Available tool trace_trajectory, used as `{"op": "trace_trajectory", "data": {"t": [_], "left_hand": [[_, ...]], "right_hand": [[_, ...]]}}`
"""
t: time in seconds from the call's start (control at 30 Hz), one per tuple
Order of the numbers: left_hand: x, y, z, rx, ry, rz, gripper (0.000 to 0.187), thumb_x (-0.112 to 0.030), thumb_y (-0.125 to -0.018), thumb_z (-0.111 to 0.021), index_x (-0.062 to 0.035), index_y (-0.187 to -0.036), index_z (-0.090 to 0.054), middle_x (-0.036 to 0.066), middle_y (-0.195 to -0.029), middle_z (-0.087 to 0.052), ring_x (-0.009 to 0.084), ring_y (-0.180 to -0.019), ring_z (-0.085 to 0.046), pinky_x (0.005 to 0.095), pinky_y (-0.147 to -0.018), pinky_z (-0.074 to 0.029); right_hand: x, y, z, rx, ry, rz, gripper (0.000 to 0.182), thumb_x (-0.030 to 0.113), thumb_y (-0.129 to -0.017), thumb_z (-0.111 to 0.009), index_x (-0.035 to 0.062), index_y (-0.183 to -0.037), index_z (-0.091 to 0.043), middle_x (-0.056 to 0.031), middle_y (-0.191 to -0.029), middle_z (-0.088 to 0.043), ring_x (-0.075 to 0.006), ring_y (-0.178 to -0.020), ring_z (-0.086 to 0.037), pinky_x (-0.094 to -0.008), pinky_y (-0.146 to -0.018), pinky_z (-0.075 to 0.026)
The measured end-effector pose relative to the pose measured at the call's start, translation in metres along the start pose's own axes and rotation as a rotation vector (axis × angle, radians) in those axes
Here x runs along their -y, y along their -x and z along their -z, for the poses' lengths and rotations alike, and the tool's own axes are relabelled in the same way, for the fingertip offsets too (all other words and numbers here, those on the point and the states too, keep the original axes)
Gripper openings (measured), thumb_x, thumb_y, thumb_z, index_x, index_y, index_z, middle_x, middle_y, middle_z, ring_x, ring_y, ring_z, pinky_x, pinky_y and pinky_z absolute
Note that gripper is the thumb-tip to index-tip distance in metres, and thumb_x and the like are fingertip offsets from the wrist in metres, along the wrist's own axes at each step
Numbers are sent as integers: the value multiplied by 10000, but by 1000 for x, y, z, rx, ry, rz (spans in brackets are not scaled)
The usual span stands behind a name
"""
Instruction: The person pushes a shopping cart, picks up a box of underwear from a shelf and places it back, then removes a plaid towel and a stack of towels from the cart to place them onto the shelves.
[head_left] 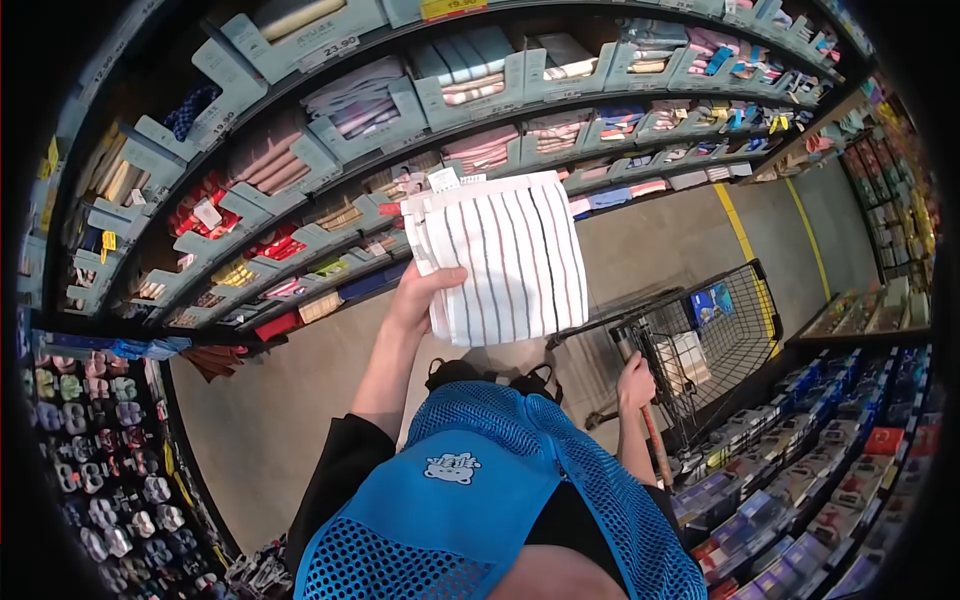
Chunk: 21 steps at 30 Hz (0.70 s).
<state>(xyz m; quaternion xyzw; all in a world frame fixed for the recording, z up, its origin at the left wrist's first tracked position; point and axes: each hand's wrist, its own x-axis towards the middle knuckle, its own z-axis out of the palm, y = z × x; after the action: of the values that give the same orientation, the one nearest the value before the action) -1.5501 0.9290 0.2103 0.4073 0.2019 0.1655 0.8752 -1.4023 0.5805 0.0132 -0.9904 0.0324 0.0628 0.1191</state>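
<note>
My left hand (424,298) is closed on a folded white towel (512,262) with thin dark and reddish stripes, its thumb lying flat over the near left side. A white tag (443,179) and a small red label (389,209) stick out at the towel's upper left corner. To the right, my right hand (636,382) is wrapped round the handle (655,440) of a black wire shopping cart (735,385). Inside the cart lies a pale folded item (688,360), and a blue panel (713,304) shows near its far end.
Shelves (400,135) of folded towels in light blue boxes curve along the front and left. Slippers hang on a rack (100,450) at the lower left. Boxed goods (780,480) fill a display at the lower right. Yellow lines (735,222) cross the grey floor (640,250).
</note>
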Motion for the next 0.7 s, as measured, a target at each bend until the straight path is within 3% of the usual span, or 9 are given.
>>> {"op": "trace_trajectory", "data": {"t": [0.2, 0.5, 0.63, 0.7], "left_hand": [[17, -28, -40, -2, 37, -52, 573, 13, -698, -603, 30, -1238, -411, 152, -1158, -539, 255, -1027, -563, 350, -884, -466], [6, -92, -25, -71, 33, 6, 484, 19, -715, -589, 34, -1185, -470, 149, -1090, -575, 250, -978, -587, 359, -842, -484], [-5, -136, -25, -103, 17, 53, 456, -1, -709, -614, 37, -1149, -500, 146, -1043, -601, 249, -915, -615, 358, -814, -502], [-6, -148, -26, -113, -24, 47, 427, -15, -718, -618, 46, -1127, -513, 146, -1044, -605, 246, -902, -621, 354, -813, -505]], "right_hand": [[8, -54, 12, 5, -39, 26, 519, 469, -915, -284, 79, -827, -616, -209, -737, -626, -411, -708, -599, -509, -635, -456], [15, -106, 24, 0, -32, -51, 536, 504, -901, -304, 85, -788, -620, -194, -741, -631, -415, -721, -595, -518, -636, -442], [8, -131, 17, 49, -96, -87, 514, 481, -904, -312, 99, -849, -652, -184, -778, -636, -390, -799, -596, -471, -703, -444], [-4, -135, 15, 50, -155, -40, 429, 405, -909, -377, 76, -883, -651, -157, -768, -638, -333, -767, -608, -405, -710, -454]]}}
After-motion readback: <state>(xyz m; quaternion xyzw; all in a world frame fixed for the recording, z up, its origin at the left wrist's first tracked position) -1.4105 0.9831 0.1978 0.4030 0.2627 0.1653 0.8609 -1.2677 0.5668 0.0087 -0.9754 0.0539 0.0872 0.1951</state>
